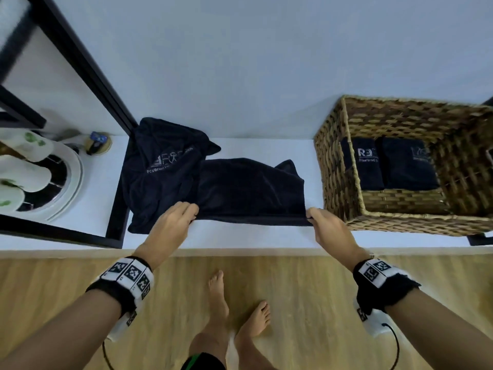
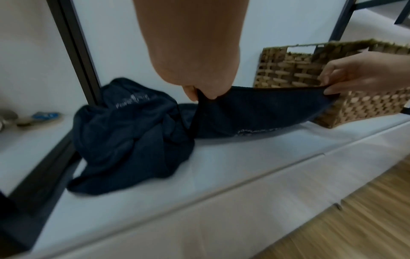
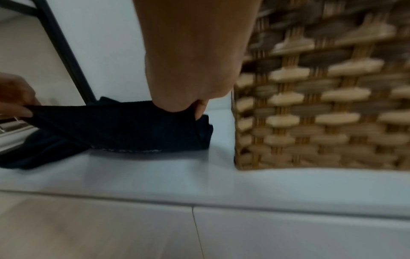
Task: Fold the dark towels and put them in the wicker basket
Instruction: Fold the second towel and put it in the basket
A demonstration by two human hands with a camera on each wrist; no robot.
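Pinching one near corner each, the left hand [image 1: 170, 222] and the right hand [image 1: 326, 227] hold the dark navy terry towel [image 1: 250, 189] stretched taut between them, its front hem lifted just off the white surface [image 1: 240, 237] while the far part lies rumpled there. Each grip is narrow, thumb against fingertips on the hem, probably to square the edge before a first fold. Touching its left end, a second crumpled navy towel with pale printed lettering [image 1: 162, 169] waits in a heap against the black metal frame post [image 1: 88, 62]. Just beside the right hand stands the square woven wicker basket [image 1: 336, 166], already holding two folded navy towels [image 1: 389, 162] side by side, so roughly half the job looks finished.
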